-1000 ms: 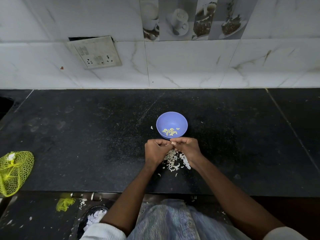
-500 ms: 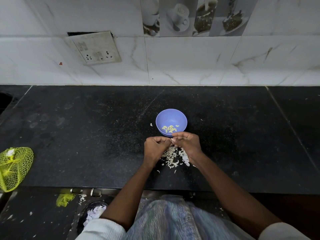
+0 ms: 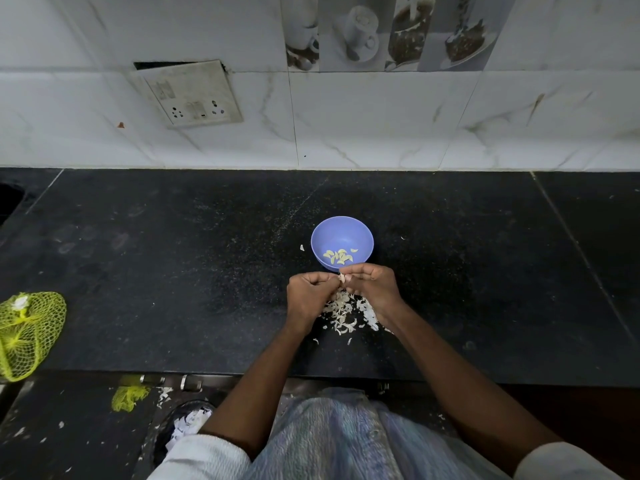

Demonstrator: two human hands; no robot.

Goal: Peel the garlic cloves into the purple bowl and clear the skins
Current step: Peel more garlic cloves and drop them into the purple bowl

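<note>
A purple bowl (image 3: pixel 342 233) stands on the black counter (image 3: pixel 173 271) and holds several peeled garlic cloves (image 3: pixel 339 256). Just in front of it, my left hand (image 3: pixel 310 297) and my right hand (image 3: pixel 372 289) meet, fingers curled, both pinching one small garlic clove (image 3: pixel 342 278) between their fingertips. A heap of white garlic skins (image 3: pixel 346 313) lies on the counter under and between my wrists.
A yellow net bag (image 3: pixel 29 332) lies at the counter's left front edge. Stray skin flakes sit left (image 3: pixel 302 248) and right of the bowl. Below the counter edge a dark bin (image 3: pixel 187 420) holds white scraps. A tiled wall with a switch plate (image 3: pixel 188 95) backs the counter.
Both hands stay together at the bowl's near rim, working the clove; a pale bit of clove now shows between the fingertips. The view has shifted slightly.
</note>
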